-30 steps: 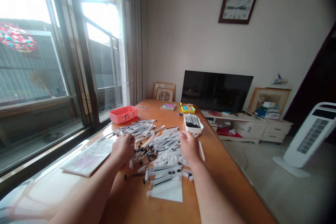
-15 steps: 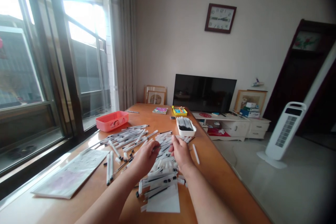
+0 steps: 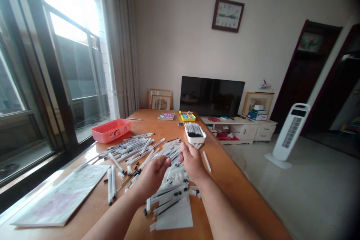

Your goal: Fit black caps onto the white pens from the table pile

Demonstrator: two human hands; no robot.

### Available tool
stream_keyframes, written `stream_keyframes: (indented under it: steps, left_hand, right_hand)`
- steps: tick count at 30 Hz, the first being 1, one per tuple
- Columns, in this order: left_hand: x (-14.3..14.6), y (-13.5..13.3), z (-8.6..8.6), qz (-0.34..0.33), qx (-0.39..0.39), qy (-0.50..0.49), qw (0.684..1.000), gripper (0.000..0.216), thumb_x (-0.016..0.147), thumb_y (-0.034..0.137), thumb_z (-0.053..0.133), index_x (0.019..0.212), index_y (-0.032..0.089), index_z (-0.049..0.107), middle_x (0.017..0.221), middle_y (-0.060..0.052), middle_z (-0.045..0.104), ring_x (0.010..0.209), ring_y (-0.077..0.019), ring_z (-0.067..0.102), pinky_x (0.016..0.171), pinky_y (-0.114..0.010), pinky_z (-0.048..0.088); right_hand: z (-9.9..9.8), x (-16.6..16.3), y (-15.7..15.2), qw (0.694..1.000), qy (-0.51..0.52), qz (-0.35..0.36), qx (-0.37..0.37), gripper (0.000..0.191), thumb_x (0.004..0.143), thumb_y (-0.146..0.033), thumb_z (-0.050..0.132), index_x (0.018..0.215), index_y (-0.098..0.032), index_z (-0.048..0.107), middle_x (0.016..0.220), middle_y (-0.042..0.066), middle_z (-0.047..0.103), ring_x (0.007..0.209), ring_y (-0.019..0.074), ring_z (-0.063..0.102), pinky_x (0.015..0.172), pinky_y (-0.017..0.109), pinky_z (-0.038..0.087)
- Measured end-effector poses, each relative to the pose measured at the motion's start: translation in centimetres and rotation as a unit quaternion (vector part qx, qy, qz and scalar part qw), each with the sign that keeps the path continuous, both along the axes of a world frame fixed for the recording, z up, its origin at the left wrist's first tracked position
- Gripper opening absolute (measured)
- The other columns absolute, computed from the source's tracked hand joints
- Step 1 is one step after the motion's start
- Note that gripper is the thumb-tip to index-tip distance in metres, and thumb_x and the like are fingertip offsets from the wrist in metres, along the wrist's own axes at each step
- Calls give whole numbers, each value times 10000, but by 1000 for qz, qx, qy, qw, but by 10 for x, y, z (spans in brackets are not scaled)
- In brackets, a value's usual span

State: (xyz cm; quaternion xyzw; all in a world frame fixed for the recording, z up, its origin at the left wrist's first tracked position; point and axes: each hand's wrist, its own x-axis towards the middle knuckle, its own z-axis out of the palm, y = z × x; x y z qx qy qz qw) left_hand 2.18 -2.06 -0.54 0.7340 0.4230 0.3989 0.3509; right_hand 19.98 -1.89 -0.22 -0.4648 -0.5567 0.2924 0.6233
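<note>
Above a heap of pen parts, my left hand [image 3: 156, 174] is closed, thumb against the curled fingers. My right hand [image 3: 193, 160] is pinched a short way to its right, level with it. Whatever either hand grips is hidden or too small to name. Below and between them lie clear pen barrels [image 3: 168, 194] with black ends, mixed with small black plugs and caps. More pens [image 3: 132, 146] spread out beyond my left hand. A white tray [image 3: 196, 140] past my right hand holds a row of pens with black ends.
A coral plastic box [image 3: 111, 131] stands at the left by the window. A notebook [image 3: 60, 195] lies front left, a white sheet [image 3: 177, 215] under the near pens. A yellow box [image 3: 188, 117] and a booklet [image 3: 166, 116] sit at the far end. The table's right edge drops to the floor.
The view has turned slightly to the right. Both hands stay closed over the heap, and the small gap between them looks much the same.
</note>
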Motion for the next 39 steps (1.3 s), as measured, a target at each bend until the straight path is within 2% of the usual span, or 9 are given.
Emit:
stream_keyframes:
  steps: [3, 6, 9, 13, 17, 23, 28, 33, 39]
  left_hand:
    - [-4, -2, 3, -15, -75, -39, 996, 487, 862, 685, 586, 753, 212, 621, 607, 39, 416, 549, -127, 363, 528, -251, 280]
    - [-7, -4, 7, -13, -174, -99, 980, 555, 794, 746, 624, 766, 192, 647, 548, 72, 331, 488, -95, 266, 477, -236, 193]
    - [-7, -2, 7, -28, -235, -149, 960, 575, 776, 758, 639, 823, 185, 651, 525, 99, 292, 457, -72, 211, 462, -226, 144]
    - [-6, 3, 1, -47, -252, -175, 951, 548, 796, 715, 662, 859, 170, 648, 537, 95, 334, 447, -59, 216, 454, -224, 128]
    - [-9, 5, -1, -55, -268, -194, 942, 519, 824, 686, 657, 874, 170, 647, 530, 96, 335, 442, -59, 213, 449, -228, 134]
    - [-7, 4, 0, -79, -267, -182, 943, 532, 812, 677, 684, 885, 150, 676, 571, 54, 459, 466, -58, 256, 459, -217, 167]
    - [-6, 5, -2, -30, -304, -254, 918, 602, 801, 733, 647, 961, 152, 653, 746, -41, 668, 513, -84, 427, 491, -211, 307]
    - [-5, 4, -3, -29, -296, -256, 920, 527, 793, 675, 693, 900, 162, 633, 717, -33, 657, 526, -99, 479, 498, -223, 345]
    - [0, 3, -3, -32, -243, -252, 936, 460, 783, 622, 731, 805, 197, 554, 654, 24, 572, 499, -74, 423, 484, -205, 284]
  right_hand:
    - [2, 11, 4, 998, 65, 20, -7, 494, 946, -665, 517, 712, -232, 565, 610, -12, 557, 532, 145, 462, 522, 269, 378]
    - [5, 28, 12, 981, 193, -31, -6, 480, 889, -695, 578, 786, -225, 581, 582, -38, 518, 478, 121, 392, 457, 250, 296]
    - [2, 36, 16, 986, 158, -48, -9, 465, 878, -666, 614, 788, -210, 612, 574, -40, 515, 492, 120, 403, 468, 245, 299]
    - [-6, 28, 14, 999, 15, 17, -45, 373, 885, -561, 651, 803, -198, 669, 610, -22, 575, 561, 142, 497, 523, 248, 369]
    - [-7, 19, 10, 995, -20, 44, -82, 348, 869, -537, 671, 948, -203, 730, 606, -35, 583, 558, 150, 522, 533, 251, 382]
    - [-1, -1, 0, 989, 23, 107, -98, 435, 880, -619, 640, 763, -202, 680, 613, -26, 593, 503, 116, 444, 492, 235, 345]
    - [2, -6, -1, 985, 131, 65, -91, 380, 839, -566, 714, 803, -189, 676, 609, -31, 582, 492, 99, 426, 469, 215, 304]
    - [2, 3, 7, 970, 230, 12, -82, 404, 771, -571, 774, 822, -186, 666, 593, -35, 582, 462, 90, 411, 435, 216, 276]
    - [0, 3, 10, 962, 262, -1, -78, 406, 748, -553, 800, 780, -190, 622, 621, -15, 621, 461, 84, 442, 413, 203, 281]
